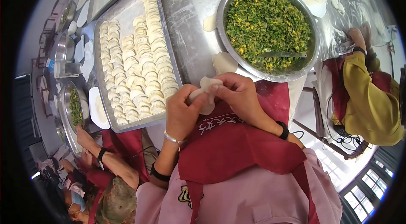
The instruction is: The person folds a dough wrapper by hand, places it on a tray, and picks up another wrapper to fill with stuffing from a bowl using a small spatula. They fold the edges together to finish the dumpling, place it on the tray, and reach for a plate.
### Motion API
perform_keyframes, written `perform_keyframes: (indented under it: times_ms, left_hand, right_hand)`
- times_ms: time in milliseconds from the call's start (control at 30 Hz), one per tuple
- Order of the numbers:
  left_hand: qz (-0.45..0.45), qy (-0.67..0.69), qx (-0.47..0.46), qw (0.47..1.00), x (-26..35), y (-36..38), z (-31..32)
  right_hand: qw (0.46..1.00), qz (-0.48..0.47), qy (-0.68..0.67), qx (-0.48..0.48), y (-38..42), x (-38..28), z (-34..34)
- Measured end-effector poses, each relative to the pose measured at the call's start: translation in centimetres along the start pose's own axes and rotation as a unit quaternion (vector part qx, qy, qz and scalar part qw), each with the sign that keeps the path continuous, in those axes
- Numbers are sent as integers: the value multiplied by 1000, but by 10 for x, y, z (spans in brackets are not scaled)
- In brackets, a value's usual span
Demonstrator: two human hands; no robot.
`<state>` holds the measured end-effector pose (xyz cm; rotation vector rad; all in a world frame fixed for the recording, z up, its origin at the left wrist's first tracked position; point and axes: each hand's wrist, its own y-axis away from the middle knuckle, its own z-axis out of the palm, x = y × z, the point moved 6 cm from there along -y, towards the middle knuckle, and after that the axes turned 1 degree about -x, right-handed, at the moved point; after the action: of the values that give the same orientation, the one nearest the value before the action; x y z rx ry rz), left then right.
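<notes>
While the bowl (pixel 281 76) stands at upper right, apparently for easy reach, the left hand (pixel 183 105) and right hand (pixel 239 94), nearly closed, pinch one dough wrapper (pixel 206 83) at centre.

White Chinese characters on a red apron, not surely legible.
The row of characters (pixel 220 123) stands on the camera wearer's apron (pixel 237 150), at the near side of the metal bowl (pixel 221 17); on the creased cloth, no whole word can be read with certainty.
</notes>
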<state>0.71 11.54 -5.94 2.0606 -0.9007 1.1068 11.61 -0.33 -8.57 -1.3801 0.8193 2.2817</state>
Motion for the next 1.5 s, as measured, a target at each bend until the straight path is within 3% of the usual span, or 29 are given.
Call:
perform_keyframes:
  times_ms: [167, 267, 467, 567, 633, 700, 767, 800, 900, 1033, 1167, 1233, 1333, 1433, 1467, 1500]
  left_hand:
    - [-4, 180, 129, 975, -3, 2, -24]
    - [-26, 227, 201, 953, -7, 6, -35]
    - [-23, 357, 260, 897, -33, 10, -54]
    - [-14, 396, 279, 874, -47, 10, -70]
    - [-16, 449, 235, 862, -37, 6, -68]
    - [-34, 497, 177, 849, -29, 3, -61]
    - [-67, 538, 103, 834, -24, 1, -51]
    - [-65, 543, 67, 835, -24, 0, -45]
    - [-81, 501, 43, 861, -21, 0, -35]
    - [-78, 540, -12, 838, -7, -2, -17]
    - [-110, 599, -104, 786, 0, -3, 7]
    - [-118, 609, -156, 769, 10, -8, 20]
    - [-119, 597, -222, 762, 24, -13, 37]
    - [-116, 585, -223, 772, 34, -16, 45]
    - [-114, 579, -224, 775, 35, -16, 47]
    - [-112, 575, -226, 778, 35, -17, 48]
  right_hand:
    - [973, 51, -222, 36, -9, 18, -1]
    - [959, 76, -269, 43, -12, 22, 1]
    - [945, 101, -299, 85, -20, 33, -1]
    - [961, 97, -237, 108, -23, 31, -2]
    - [989, 23, -99, 109, -27, 26, -2]
    - [985, -91, 92, 117, -29, 6, 2]
    - [907, -236, 325, 125, -31, -31, 18]
    - [820, -405, 396, 85, -35, -42, 26]
    - [789, -377, 483, 42, -35, -30, 30]
    - [867, -289, 406, 19, 10, -66, 6]
    - [806, -300, 439, 259, 64, -115, -75]
    - [745, -256, 468, 401, 83, -127, -124]
    - [695, -280, 497, 439, 91, -135, -171]
    - [672, -255, 573, 392, 78, -131, -177]
    - [632, -265, 620, 383, 72, -132, -172]
    - [627, -253, 636, 372, 65, -133, -168]
